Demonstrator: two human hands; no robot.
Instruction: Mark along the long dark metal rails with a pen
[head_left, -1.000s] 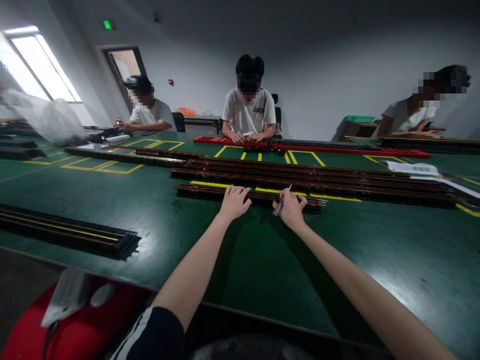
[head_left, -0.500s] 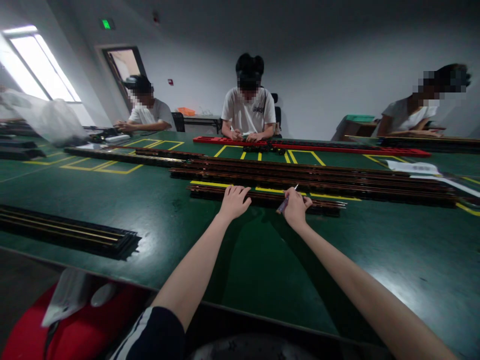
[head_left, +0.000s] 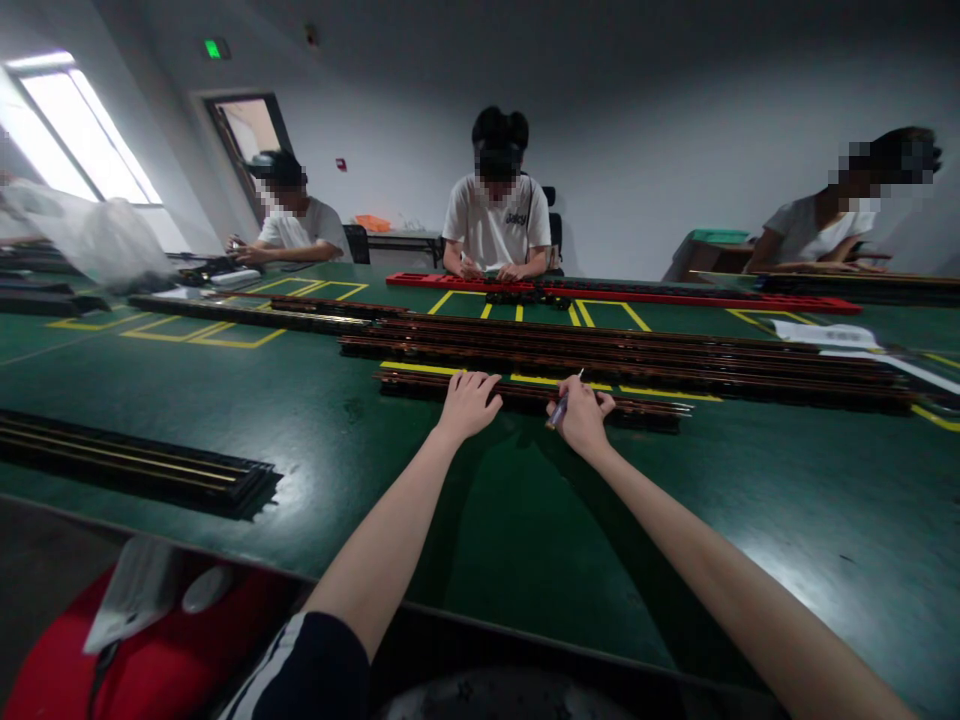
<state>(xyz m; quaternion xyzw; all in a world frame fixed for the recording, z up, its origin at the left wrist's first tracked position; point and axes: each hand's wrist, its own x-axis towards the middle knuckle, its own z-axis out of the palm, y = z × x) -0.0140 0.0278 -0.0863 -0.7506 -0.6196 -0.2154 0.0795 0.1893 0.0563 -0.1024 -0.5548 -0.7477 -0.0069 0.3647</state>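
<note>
A short dark strip (head_left: 645, 411) of narrow rails lies on the green table (head_left: 525, 520) in front of me. My left hand (head_left: 469, 402) rests on it with fingers curled over its near edge. My right hand (head_left: 581, 416) is closed around a small pen-like tool (head_left: 561, 406), its tip pointing up and back, and the hand sits against the same strip. Behind the strip lies a stack of much longer dark rails (head_left: 637, 360).
Another bundle of dark rails (head_left: 135, 465) lies at the near left. A long red tray (head_left: 622, 293) runs across the far side, where three people in white shirts work. Yellow floor-style markings (head_left: 225, 330) cross the table. A red object (head_left: 150, 650) sits below the table edge.
The short strip has slid to the right along the table. My right hand went right with it, then came back a little left. My left hand stayed put.
</note>
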